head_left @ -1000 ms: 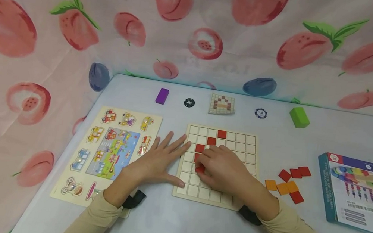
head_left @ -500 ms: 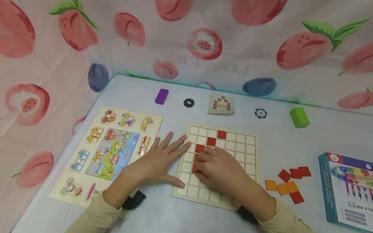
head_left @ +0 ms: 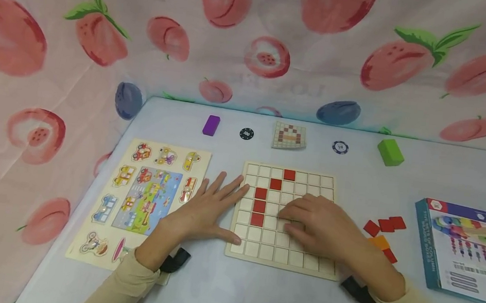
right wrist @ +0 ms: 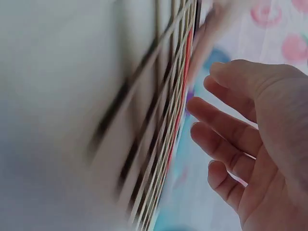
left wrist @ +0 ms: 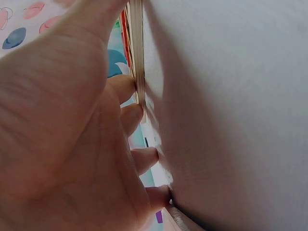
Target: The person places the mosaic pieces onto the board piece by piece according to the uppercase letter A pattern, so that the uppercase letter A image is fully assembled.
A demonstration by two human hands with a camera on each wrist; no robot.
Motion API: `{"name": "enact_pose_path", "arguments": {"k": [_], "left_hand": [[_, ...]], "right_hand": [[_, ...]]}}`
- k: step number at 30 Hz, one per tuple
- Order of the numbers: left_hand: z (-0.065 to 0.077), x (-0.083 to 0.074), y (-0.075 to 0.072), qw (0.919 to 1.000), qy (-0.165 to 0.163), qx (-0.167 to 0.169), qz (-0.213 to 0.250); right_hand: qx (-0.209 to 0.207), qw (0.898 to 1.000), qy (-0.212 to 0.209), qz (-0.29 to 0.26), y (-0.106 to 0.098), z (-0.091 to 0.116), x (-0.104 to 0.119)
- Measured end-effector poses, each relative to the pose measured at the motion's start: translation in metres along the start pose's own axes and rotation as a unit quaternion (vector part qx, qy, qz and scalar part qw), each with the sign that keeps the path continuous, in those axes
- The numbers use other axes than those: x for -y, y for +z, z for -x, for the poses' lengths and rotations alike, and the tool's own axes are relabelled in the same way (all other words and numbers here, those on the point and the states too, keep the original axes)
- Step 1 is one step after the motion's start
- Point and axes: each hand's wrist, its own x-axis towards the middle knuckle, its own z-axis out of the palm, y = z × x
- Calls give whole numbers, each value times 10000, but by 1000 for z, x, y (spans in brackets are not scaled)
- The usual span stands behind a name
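Observation:
A wooden grid board [head_left: 280, 269] lies in the middle of the table, with several red square tiles [head_left: 259, 206] in its cells. My left hand [head_left: 202, 213] is spread, its index fingertip and thumb on the board's left edge; in the left wrist view its fingers [left wrist: 132, 118] meet the board's side. My right hand [head_left: 321, 225] is over the right half of the board, its fingers loosely bent with nothing between them, as the right wrist view also shows. Loose red tiles [head_left: 386, 226] and orange tiles [head_left: 379, 241] lie right of the board, partly covered by the right forearm.
A vehicle peg puzzle [head_left: 103, 235] lies at left. Along the back are a purple block [head_left: 211, 125], a black chip [head_left: 246, 134], a pattern card [head_left: 289, 136], a blue-white chip [head_left: 340, 147] and a green block [head_left: 391, 152]. A bead box [head_left: 466, 256] lies at right.
My right hand has let go of a red tile, now flat in a cell below the other two in its column, and has moved right. The left hand has stayed put.

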Motion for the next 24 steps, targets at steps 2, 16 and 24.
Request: {"name": "enact_pose_path", "arguments": {"k": [2,16,24], "left_hand": [[-1,-1,-1,10000,14,11,-19],[-1,-1,-1,10000,15,-3,-48],[-2,-2,0,10000,43,-1,-25]], "right_hand": [[-72,9991,422,-1,-10,18,-19],[612,9764,2047,313,-42,111,-111],[378,9718,2269,512,-47,101,-109]]}}
